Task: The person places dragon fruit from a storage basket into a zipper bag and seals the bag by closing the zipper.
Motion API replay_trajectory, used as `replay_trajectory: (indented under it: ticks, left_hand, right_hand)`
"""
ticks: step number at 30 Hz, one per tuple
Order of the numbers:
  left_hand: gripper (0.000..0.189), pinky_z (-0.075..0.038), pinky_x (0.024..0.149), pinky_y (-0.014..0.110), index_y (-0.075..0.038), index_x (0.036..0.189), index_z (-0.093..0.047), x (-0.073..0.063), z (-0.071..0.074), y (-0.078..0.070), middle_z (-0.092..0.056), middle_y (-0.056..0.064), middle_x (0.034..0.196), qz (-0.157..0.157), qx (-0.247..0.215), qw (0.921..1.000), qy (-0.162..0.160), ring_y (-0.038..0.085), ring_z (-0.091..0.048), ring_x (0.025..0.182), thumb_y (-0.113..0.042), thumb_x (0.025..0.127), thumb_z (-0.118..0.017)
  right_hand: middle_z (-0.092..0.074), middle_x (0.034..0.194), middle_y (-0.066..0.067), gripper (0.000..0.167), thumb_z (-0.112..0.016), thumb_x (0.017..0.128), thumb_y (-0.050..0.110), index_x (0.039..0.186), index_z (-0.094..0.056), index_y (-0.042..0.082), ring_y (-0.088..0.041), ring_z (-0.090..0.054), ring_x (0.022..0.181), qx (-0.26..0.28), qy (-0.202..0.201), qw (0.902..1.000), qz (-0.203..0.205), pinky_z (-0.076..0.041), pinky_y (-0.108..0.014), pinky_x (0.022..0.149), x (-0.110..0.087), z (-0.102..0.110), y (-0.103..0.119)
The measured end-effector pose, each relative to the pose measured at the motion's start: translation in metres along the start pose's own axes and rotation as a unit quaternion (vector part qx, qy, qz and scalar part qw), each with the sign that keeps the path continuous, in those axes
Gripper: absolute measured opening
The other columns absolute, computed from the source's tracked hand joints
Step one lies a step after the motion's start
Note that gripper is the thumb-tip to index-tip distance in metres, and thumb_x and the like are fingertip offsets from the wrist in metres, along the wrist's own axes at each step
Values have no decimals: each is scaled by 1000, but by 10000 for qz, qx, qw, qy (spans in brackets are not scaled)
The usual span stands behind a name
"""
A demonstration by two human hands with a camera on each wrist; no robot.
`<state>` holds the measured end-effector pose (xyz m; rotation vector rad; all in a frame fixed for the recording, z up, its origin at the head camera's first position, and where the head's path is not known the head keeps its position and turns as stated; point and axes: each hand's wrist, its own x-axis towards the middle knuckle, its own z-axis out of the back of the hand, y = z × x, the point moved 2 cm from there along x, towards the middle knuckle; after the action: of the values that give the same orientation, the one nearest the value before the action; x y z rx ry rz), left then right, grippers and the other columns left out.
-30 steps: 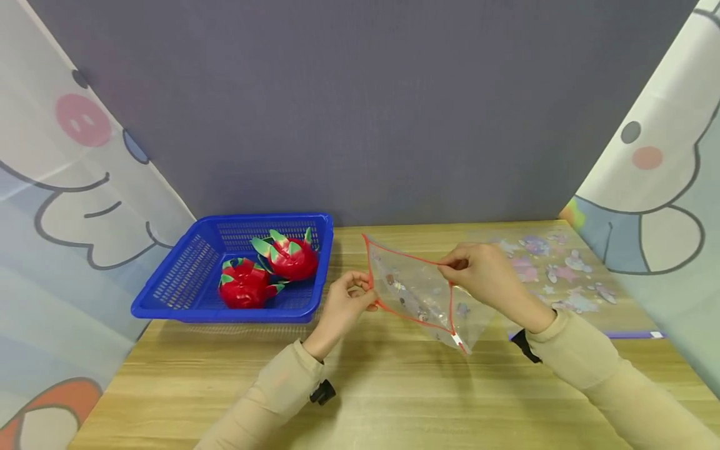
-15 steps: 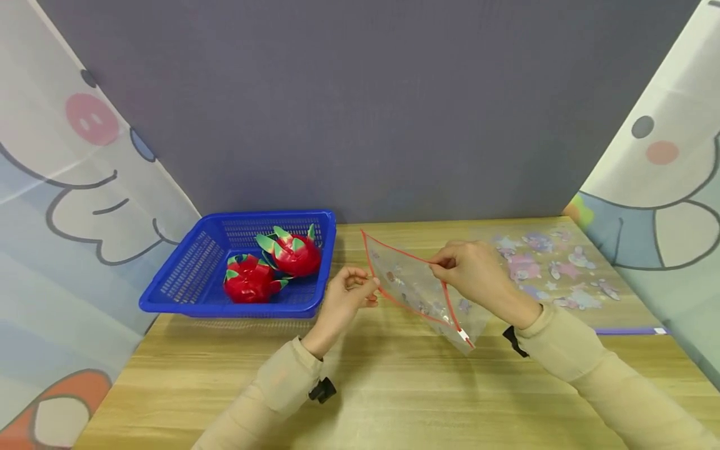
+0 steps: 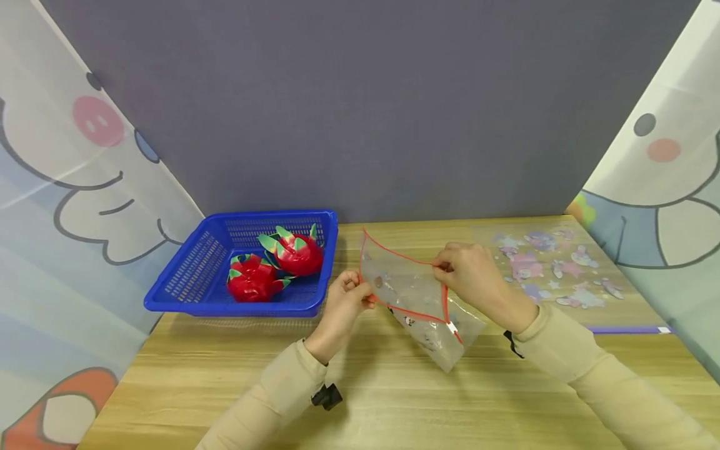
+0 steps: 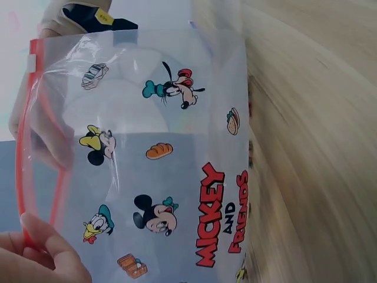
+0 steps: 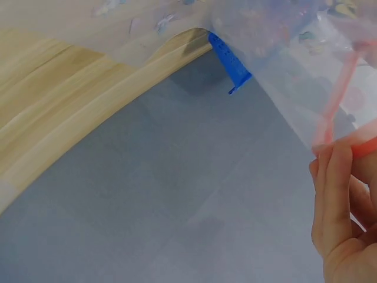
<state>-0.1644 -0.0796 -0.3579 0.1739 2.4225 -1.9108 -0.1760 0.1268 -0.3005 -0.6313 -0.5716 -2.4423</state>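
— We're watching the clear bag (image 3: pixel 396 275) hanging over the middle of the wooden table (image 3: pixel 394 406), its mouth gaping!

— And we're seeing the left hand (image 3: pixel 342 309) pinching the red rim (image 3: pixel 419 314) on the left, thumb and fingers clamped on it.

— The right hand (image 3: pixel 478 279)?

— It's pinching too, gripping that rim at the far right, while the white slider (image 3: pixel 452 327) is sitting toward the near right.

— In the left wrist view we're reading the lettering (image 4: pixel 211 215), "MICKEY AND FRIENDS".

— Left of the hands, we're spotting a blue basket (image 3: pixel 230 309) holding two red fruits (image 3: pixel 252 280) with green leaves.

— And on the right, a second bag (image 3: pixel 568 270) is lying flat, its purple strip (image 3: pixel 624 330) running along the near edge.
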Motion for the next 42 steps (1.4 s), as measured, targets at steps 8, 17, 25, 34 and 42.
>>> replay_trajectory:
  ticks: [8,17,25,34,42]
  left_hand:
    - [19,-44,57,20,-11,80,-35,2,-8,-2,-48,-1,67,-16,-150,9996,232,9,-50,59,4,81,-47]
    - [21,-48,60,22,-11,84,-37,12,-37,-52,-44,-2,68,-866,232,9937,672,10,-52,61,7,82,-47]
    - [33,-55,65,38,-7,113,-37,19,-52,-113,-49,5,65,-2012,1563,9546,1542,22,-59,60,4,87,-53]
    - [13,-54,63,30,-7,101,-55,35,-60,-136,-51,5,69,-2088,3212,9104,1559,23,-64,67,-5,88,-51]
    - [26,-48,57,31,-10,109,-37,44,-72,-162,-51,6,72,-2089,3093,9213,1096,29,-62,69,-8,88,-52]
  right_hand:
    - [-61,62,-7,10,-67,67,-11,71,-70,-2,-13,-57,49,-363,-767,9948,564,-45,-23,44,4,25,7]
    - [-58,58,-10,11,-64,64,-14,66,-69,-4,-19,-53,41,-1342,-1893,9606,1527,-40,-32,34,28,87,24]
    - [-65,64,-6,14,-61,70,-2,74,-74,4,-21,-61,52,-1043,-1097,9879,350,-38,-42,44,52,118,7]
    - [-65,66,-7,13,-62,72,-4,75,-73,2,-21,-61,55,-862,-687,9925,530,-46,-40,50,58,95,9]
    - [-63,70,-11,14,-61,70,-12,74,-70,-3,-24,-62,56,-818,-284,9919,927,-50,-37,47,51,61,13]
